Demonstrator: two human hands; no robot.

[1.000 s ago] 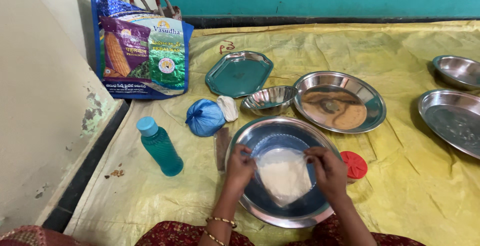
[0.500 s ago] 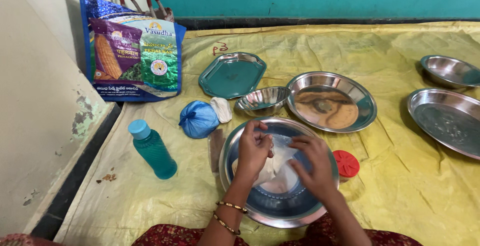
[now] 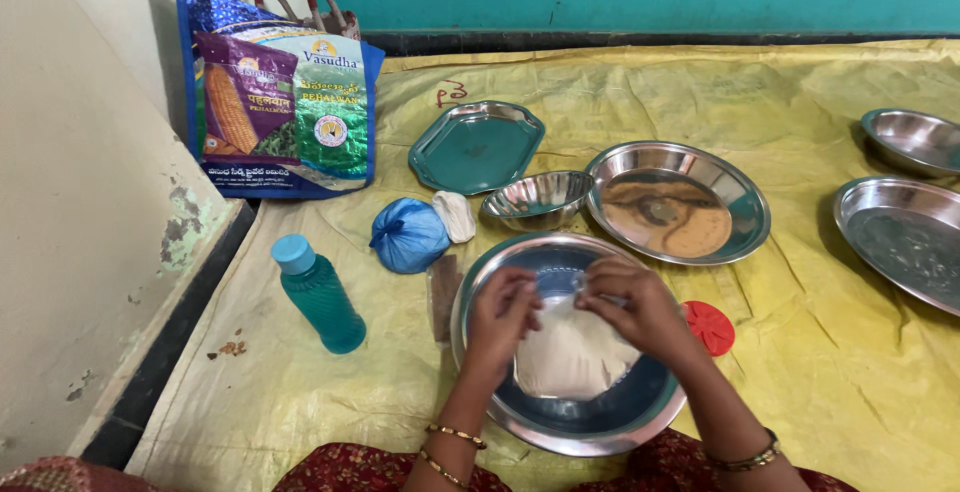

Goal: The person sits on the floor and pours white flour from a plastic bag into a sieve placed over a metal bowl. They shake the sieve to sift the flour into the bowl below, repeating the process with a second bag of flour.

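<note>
Lower centre of the frame: pale flat dough sheet point(image 3: 572, 357) lying in a wide steel basin point(image 3: 560, 430), its upper edge pinched from both sides. Left hand point(image 3: 500, 320) with grip closed on the sheet's upper left edge; right hand point(image 3: 635, 304) with grip closed on its upper right edge, fingers curled together. Just right of the basin, touching its rim: small red lid point(image 3: 709, 327). Just left: brown flat object point(image 3: 441, 297), partly hidden. Further left: teal plastic bottle point(image 3: 318, 295), upright. Above the basin: tied blue plastic pouch point(image 3: 408, 236) beside a white lump point(image 3: 457, 215), small steel bowl point(image 3: 537, 199), round steel plate point(image 3: 676, 202) with brown residue, teal tray point(image 3: 476, 146). Right edge: two more steel plates point(image 3: 905, 237), partly cut off. Upper left: printed shopping bag point(image 3: 280, 102) against the wall. Underneath everything: yellow sheet point(image 3: 800, 92) on the floor.
</note>
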